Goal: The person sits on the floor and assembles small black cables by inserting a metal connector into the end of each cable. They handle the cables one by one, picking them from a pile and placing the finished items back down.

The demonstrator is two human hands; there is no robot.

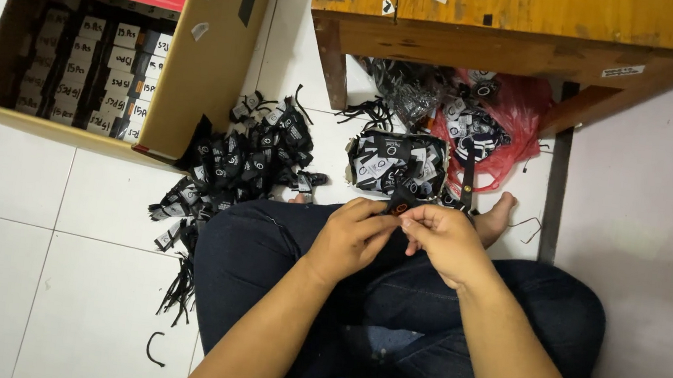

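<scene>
Over the lap, a small black tag (399,207) is pinched between the left hand (352,237) and right hand (445,239), near a pile of tags (242,166) on the floor.

floor (6,202): glossy white ceramic tile
table (524,25): rough, worn wood w/ tape bits
box (208,56): matt brown cardboard
tags (251,158): black matt card/paper
bag (522,117): thin shiny red plastic
jeans (260,265): dark denim cloth

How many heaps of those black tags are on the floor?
3: a loose pile beside the cardboard box, a small clear bag before the hands, and a red bag under the wooden table. More may be hidden.
</scene>
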